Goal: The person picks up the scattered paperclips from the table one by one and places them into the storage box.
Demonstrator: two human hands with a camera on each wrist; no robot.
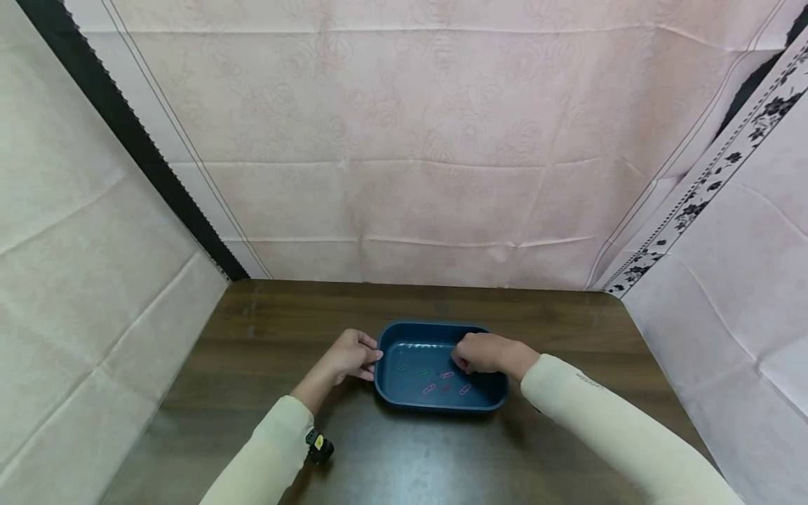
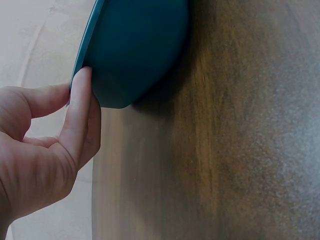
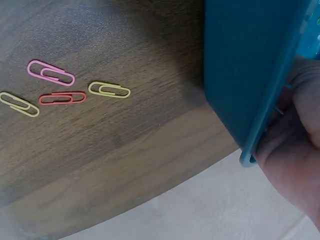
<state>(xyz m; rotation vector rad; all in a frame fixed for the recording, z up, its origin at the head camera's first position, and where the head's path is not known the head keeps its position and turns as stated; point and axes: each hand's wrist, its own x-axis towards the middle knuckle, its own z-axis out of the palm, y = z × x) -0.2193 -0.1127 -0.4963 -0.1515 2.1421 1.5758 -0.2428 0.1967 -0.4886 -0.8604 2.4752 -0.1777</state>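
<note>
A blue rectangular tray (image 1: 435,405) sits on the wooden table, several coloured paper clips (image 1: 447,374) scattered over its floor. At the tray's left end, my left hand (image 1: 355,355) pinches the rim between thumb and fingers; the left wrist view shows the fingers (image 2: 80,95) against the outer wall. My right hand (image 1: 485,352) reaches in over the right end, its fingers curled and low inside. Thin light-blue wire ends of a paper clip (image 3: 279,110) poke out beside those curled fingers in the right wrist view; the fingertips are hidden.
In the right wrist view a pink paper clip (image 3: 51,73), a red paper clip (image 3: 63,97) and two yellow paper clips (image 3: 109,90) lie on the table (image 3: 125,145) outside the tray. Pale cloth (image 1: 404,203) hangs behind the table and on both sides.
</note>
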